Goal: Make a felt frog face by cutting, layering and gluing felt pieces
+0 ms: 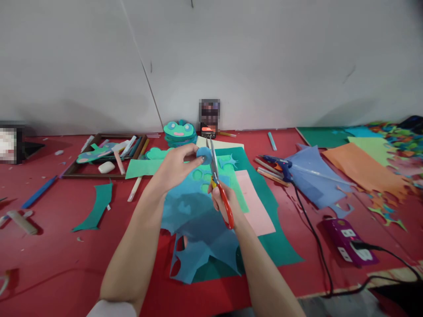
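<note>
My left hand pinches a small blue foam disc between thumb and fingers, held above the table. My right hand grips orange-handled scissors, whose blades point up and sit against the disc's right edge. Below both hands lies a blue foam sheet with cut-outs, on top of green, light green and pink sheets.
A wooden tray with sticks and scraps sits at left, frog-face cut-outs at the back. A blue glue gun lies at right, its cord running to a purple power strip. Coloured sheets and scraps cover the far right.
</note>
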Demonstrator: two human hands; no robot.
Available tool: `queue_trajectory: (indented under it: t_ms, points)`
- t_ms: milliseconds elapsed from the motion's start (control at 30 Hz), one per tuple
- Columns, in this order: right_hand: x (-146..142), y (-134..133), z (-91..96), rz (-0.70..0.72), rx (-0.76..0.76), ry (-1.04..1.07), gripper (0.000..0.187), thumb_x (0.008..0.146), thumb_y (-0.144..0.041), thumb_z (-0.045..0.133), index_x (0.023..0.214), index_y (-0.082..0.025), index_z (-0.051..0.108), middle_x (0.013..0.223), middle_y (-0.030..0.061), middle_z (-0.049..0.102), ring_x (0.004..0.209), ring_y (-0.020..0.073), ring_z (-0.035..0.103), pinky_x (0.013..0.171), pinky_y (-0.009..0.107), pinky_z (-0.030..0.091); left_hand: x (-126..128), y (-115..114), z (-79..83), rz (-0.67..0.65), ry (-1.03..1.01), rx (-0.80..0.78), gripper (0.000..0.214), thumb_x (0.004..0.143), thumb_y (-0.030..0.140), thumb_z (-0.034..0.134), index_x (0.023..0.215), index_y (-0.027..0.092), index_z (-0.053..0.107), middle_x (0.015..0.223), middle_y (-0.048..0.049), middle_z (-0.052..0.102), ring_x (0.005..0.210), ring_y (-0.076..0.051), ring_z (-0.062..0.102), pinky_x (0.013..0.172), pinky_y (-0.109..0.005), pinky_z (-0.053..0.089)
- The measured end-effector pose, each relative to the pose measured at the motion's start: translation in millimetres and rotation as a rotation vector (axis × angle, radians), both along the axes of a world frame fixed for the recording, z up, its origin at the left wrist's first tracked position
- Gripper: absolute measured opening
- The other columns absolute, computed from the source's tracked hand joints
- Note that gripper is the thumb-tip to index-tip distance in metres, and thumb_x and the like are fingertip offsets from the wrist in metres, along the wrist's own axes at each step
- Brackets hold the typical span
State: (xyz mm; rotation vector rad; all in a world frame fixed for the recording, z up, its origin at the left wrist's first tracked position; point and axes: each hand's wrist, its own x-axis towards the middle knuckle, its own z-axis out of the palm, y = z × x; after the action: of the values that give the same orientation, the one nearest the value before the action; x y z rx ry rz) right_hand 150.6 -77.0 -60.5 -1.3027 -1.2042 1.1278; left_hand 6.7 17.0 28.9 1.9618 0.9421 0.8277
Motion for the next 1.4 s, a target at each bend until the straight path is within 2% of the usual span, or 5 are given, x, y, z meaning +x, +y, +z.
queue_trajectory:
  t_ms: [433,733,1400]
  points:
    - [0.5,0.2,-3.5,0.01,-0.007,-0.022,0.054,0.077,-0.074,0.045,0.073,-0.02,0.048,0.052,-0.0057,0.036,0.046,0.0085,0.033,0.044,0.023,0.028,-2.5,1.6,-1.4,0.002,0.009,0.006,0.02,0.081,0.036,0.058,0.078,0.016,0.056,0.077,-0.0014,0.061,0.075,-0.015,0.058,0.071,-0.026,0.048]
    - [1.2,1.0,-4.6,0.009,0.0,-0.036,0.054,0.076,-0.074,0.046,0.073,-0.02,0.05,0.051,-0.0053,0.037,0.046,0.0091,0.034,0.042,0.023,0.028,-2.7,2.1,-1.3,-0.004,-0.013,-0.004,0.015,0.081,0.03,0.058,0.076,0.017,0.054,0.074,0.0003,0.059,0.073,-0.013,0.057,0.071,-0.024,0.047]
    - [0.5,2.9,-8.5,-0.008,-0.019,-0.076,0.054,0.074,-0.074,0.048,0.068,-0.02,0.047,0.05,-0.0061,0.033,0.045,0.0078,0.031,0.042,0.022,0.026,-7.0,3.1,-0.7,-0.019,0.009,-0.008,0.018,0.083,0.033,0.058,0.081,0.015,0.058,0.077,-0.0009,0.06,0.075,-0.014,0.056,0.07,-0.024,0.045]
